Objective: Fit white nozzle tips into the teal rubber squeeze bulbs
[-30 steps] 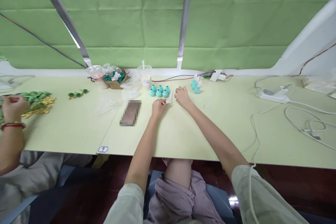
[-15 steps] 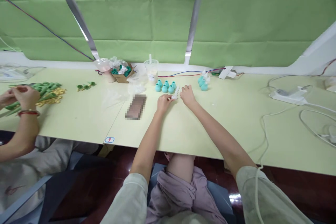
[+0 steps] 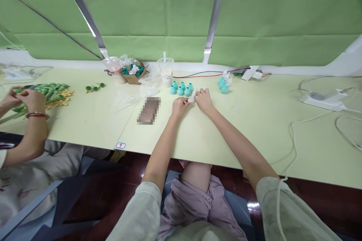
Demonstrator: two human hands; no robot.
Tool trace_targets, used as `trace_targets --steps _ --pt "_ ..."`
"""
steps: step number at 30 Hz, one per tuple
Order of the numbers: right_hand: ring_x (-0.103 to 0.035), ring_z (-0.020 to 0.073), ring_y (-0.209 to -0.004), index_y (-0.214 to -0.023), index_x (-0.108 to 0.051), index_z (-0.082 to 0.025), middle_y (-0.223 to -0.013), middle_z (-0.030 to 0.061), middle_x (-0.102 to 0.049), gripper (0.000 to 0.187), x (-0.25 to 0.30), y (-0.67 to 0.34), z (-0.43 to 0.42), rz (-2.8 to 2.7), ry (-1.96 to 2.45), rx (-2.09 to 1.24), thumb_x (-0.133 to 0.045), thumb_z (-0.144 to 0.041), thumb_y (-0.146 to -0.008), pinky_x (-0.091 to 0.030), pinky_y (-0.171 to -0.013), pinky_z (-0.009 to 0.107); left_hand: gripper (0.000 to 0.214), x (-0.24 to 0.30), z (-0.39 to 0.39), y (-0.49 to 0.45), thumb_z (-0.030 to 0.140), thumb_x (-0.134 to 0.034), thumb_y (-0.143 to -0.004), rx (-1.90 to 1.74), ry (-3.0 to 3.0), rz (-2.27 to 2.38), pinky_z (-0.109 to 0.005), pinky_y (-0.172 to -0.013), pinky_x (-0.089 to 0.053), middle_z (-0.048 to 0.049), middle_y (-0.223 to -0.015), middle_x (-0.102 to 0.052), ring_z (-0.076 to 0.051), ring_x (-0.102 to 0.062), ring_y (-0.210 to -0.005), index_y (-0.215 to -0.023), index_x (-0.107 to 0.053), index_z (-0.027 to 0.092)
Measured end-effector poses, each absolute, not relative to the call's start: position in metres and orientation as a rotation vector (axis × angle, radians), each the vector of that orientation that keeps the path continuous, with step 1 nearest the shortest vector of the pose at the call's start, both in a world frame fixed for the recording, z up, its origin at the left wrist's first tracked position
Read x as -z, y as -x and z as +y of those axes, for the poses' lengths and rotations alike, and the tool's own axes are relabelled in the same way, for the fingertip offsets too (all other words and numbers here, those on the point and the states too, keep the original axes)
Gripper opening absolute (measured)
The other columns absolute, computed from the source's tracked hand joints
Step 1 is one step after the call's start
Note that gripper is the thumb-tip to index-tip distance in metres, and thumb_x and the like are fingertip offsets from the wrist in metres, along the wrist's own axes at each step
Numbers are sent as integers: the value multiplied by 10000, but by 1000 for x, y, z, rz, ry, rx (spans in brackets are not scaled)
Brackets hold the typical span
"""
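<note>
Small white plastic pieces (image 3: 192, 96) lie close together in a short row between my two hands. My left hand (image 3: 179, 107) is closed, its thumb and index finger at the near end of the row. From the other side my right hand (image 3: 204, 101) rests with bent fingers against the row; its fingertips are partly hidden. Just beyond my left hand stand several turquoise round bulbs (image 3: 180, 90) with open necks. Farther right, a few turquoise bulbs with white pointed nozzles (image 3: 224, 87) stand grouped.
A pixelated dark rectangle (image 3: 149, 110) lies left of my arms. Behind it are a plastic bag (image 3: 151, 83), a lidded cup (image 3: 166, 71) and a small cardboard box (image 3: 135, 78). A power strip (image 3: 324, 99) lies right. At left, a co-worker's hands (image 3: 32, 99) handle green pieces.
My right hand has come closer to the white pieces and my left hand, narrowing the gap. The whole view has shifted slightly. The turquoise bulbs keep their places on the table.
</note>
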State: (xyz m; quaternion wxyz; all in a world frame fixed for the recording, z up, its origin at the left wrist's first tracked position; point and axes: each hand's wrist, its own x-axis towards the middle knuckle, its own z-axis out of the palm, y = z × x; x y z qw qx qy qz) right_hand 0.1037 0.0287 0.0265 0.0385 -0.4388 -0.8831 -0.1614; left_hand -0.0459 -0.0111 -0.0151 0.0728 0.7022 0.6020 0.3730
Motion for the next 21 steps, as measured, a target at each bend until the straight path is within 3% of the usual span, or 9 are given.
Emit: trace_targets --steps 9,15,21 --pt "-478 241 -939 -965 -683 -209 -991 78 -674 291 -38 -143 -10 -2375 1304 240 -399 -242 -915 -214 -818 399 200 7 -19 32 337 -628 -816 -1042 -2232 1759 -260 -708 -403 -33 -792 -675 -152 -564 -720 -936 -699 194" --pt "-525 215 -897 -982 -676 -221 -972 63 -680 281 -32 -171 -46 -2236 1365 48 -406 -269 -919 -263 -762 345 185 6 -19 32 313 -616 -826 -1040 -2258 1736 -265 -717 -396 -47 -812 -678 -158 -559 -722 -925 -699 181" --pt "-516 144 -636 -950 -682 -261 -928 20 -682 231 -37 -242 -55 -1970 1529 -339 -504 -383 -869 -365 -645 289 178 7 -12 41 305 -605 -827 -1107 -2139 1820 -265 -695 -396 -46 -790 -671 -153 -555 -693 -904 -700 175"
